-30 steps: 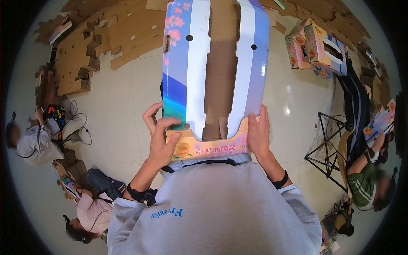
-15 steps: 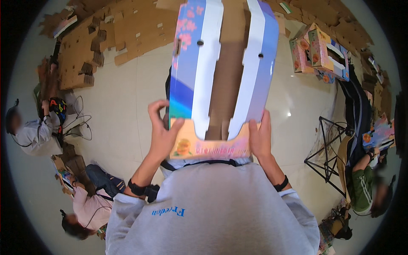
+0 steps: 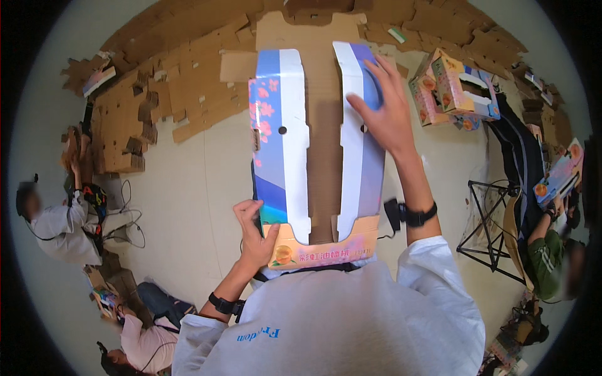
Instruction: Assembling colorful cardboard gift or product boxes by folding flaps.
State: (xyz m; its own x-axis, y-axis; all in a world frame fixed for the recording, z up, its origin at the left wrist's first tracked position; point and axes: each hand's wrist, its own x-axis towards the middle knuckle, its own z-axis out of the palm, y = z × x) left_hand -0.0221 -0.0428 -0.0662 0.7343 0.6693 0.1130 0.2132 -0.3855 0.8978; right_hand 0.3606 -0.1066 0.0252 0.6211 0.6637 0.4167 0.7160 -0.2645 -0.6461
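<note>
A partly folded cardboard carton (image 3: 269, 182), printed blue and purple with pink blossoms, lies lengthwise in front of my body. Its two long sides have white inner flaps, and a brown strip shows between them. The near end is a raised peach-coloured panel (image 3: 326, 252) with a fruit picture. My left hand (image 3: 254, 241) grips the near left corner, thumb over the end panel. Farther up, my right hand (image 3: 390, 116) is open, thumb and fingers spread over the right side panel near its far end. At the far end a plain brown flap (image 3: 307, 31) extends outward.
Flattened brown cardboard (image 3: 200, 88) covers the floor at the back and left. Assembled cartons (image 3: 461, 88) stand at the back right, near a black folding frame (image 3: 492, 225). Other people sit on both sides; one in a green sleeve (image 3: 542, 263) handles a carton.
My right hand has left the near right corner and moved up to the far right side panel. The carton sits lower in view, its far brown flap now visible. My left hand keeps its corner.
</note>
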